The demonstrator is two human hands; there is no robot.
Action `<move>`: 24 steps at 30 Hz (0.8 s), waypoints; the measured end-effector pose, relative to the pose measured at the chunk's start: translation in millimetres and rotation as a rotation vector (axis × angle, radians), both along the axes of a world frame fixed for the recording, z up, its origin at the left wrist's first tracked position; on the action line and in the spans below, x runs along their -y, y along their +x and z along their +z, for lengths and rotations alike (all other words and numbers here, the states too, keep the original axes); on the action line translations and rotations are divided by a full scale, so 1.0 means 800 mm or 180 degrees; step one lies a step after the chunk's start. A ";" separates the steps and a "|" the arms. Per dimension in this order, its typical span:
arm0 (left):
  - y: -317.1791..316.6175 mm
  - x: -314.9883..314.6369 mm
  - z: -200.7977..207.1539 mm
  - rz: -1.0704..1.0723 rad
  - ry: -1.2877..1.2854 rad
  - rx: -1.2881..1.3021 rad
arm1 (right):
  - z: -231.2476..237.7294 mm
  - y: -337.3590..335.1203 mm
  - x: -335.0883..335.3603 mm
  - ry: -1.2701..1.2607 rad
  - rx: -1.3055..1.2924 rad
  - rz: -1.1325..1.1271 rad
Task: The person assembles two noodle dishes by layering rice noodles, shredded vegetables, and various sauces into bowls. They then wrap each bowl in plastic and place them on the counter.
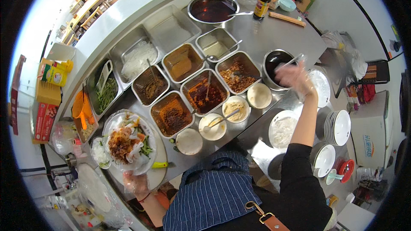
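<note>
Green leaves (106, 95) are filling a metal tray at the left of the counter, while a small bowl (104, 166) of white shreds is sitting just beside a white plate (140, 169). The plate is standing out over a round board (159, 172), carrying a heaped mix (123, 144): reddish-brown, glossy topping is covering the middle, with pale translucent pieces, orange bits and green strips showing around it. The left hand (136, 184), wearing a clear glove, is gripping the plate's near edge, its fingers partly hidden. A yellow-handled knife (161, 164) is lying to the right. Farther along, a tray of dark red chili oil (206, 95) is holding a spoon. The right hand (296, 79), also gloved, is blurring over a pot (266, 75) of dark liquid; whether its fingers are closing on the utensil handle (295, 59) there, one cannot tell. White bowls (341, 128) are standing stacked at far right.
</note>
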State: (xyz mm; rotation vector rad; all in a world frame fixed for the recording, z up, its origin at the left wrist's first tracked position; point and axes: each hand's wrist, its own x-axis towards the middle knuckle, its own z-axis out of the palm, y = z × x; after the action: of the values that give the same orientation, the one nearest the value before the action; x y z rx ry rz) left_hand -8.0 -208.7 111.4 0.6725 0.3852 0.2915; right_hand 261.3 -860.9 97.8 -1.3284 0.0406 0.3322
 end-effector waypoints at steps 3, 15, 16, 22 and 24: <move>-0.006 -0.025 -0.021 0.0012 0.1000 -0.0350 | 0.036 0.015 -0.005 -0.3720 0.0627 -0.3649; -0.007 -0.030 -0.037 -0.0531 -0.0859 0.0610 | -0.065 0.092 -0.362 -0.4124 0.1659 -0.0799; -0.008 -0.031 -0.038 -0.0589 -0.0813 0.0771 | -0.074 0.096 -0.371 -0.4389 0.1561 -0.0607; -0.015 -0.042 -0.038 -0.0321 -0.0597 -0.0283 | -0.089 0.086 -0.357 -0.4634 0.1514 -0.0386; -0.012 -0.040 -0.035 -0.0412 -0.0651 -0.0108 | -0.076 0.065 -0.351 -0.3998 0.1229 -0.0345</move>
State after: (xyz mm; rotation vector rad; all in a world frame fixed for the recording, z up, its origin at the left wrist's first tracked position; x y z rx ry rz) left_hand -17.4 -176.5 83.5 0.4994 0.3961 0.1158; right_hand 313.2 -580.0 37.3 -2.6025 -0.0101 -0.1048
